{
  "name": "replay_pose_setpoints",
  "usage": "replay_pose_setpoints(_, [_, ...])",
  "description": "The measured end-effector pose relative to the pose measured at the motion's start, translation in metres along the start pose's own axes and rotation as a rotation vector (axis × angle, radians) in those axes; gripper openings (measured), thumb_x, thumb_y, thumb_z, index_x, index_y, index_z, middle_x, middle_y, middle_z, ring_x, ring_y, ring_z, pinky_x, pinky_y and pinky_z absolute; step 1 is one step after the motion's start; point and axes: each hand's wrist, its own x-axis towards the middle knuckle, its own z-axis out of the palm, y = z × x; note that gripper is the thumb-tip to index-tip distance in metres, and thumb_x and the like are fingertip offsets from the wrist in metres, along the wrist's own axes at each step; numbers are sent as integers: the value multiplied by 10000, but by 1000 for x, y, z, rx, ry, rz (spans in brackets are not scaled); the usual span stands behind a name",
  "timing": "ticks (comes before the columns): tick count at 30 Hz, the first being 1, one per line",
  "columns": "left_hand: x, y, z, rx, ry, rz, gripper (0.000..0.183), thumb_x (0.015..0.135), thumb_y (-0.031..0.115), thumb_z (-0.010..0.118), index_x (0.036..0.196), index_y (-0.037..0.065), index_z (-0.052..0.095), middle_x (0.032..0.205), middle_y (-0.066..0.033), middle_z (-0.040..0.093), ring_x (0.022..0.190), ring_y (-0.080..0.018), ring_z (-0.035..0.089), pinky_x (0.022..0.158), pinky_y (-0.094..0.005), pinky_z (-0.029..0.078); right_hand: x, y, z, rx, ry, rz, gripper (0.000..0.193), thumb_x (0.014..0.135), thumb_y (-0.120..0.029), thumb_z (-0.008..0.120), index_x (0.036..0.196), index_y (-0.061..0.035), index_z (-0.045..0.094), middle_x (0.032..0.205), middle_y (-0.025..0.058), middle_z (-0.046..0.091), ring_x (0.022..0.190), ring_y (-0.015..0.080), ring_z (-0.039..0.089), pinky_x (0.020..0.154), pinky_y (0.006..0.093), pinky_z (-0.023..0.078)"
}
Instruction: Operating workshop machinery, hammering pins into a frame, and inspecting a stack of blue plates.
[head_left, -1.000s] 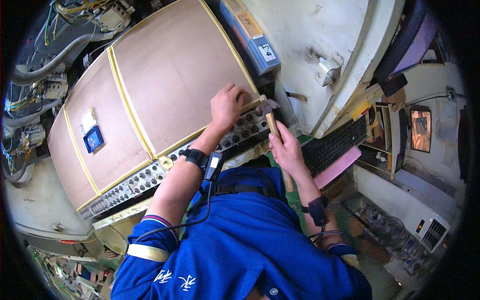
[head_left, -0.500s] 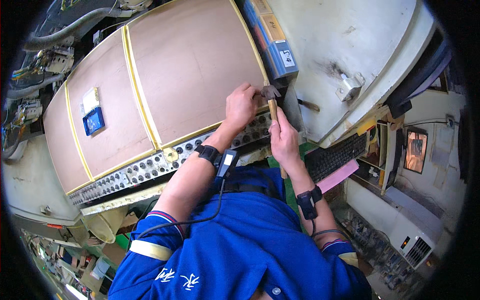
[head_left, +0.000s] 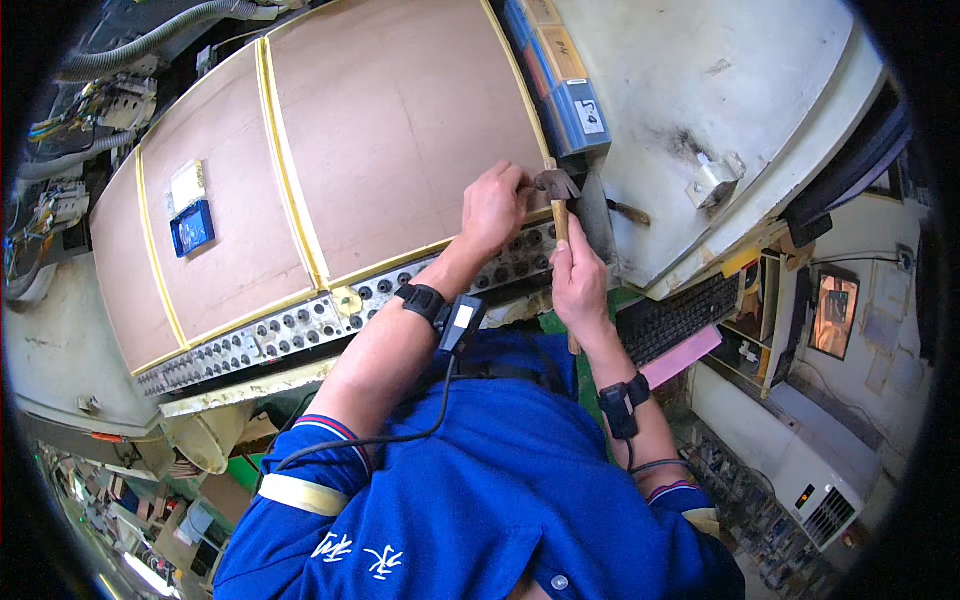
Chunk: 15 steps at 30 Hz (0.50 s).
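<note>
one claw hammer at a brown panel's corner
right hand wrapped round its handle; left hand bent-fingered, any hold unclear

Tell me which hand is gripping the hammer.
The right hand, wrapped around the wooden handle of the hammer. The left hand is instead near the right-hand end of the tan panel, beside the hammer's head.
</note>
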Motion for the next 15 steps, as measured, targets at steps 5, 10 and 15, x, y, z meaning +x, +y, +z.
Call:
replay_pose_setpoints(5, [-12,12,-26,64,-133,-224,91,804,124,687,851,49,667,903,-175,677,894,-406,659,771,-510,530,9,-12,-6,-41,-75,91,440,1035,-119,483,1410,111,472,1192,361,633,1071,507,644,909,489,532])
replay_pose_setpoints(10, [-14,7,-26,112,-92,-204,116,810,156,702,855,53,671,872,-182,686,879,-409,670,769,-520,528,-5,2,1,-21,50,-85,441,1030,-118,484,1400,123,475,1188,379,621,1047,527,635,896,505,533])
replay_pose_setpoints(15, [-21,6,-24,95,-115,-233,143,810,164,710,867,43,660,849,-190,683,863,-413,669,761,-526,527,10,-24,-13,-94,-20,-77,445,1035,-137,468,1409,103,468,1125,369,641,1011,535,629,864,534,520])
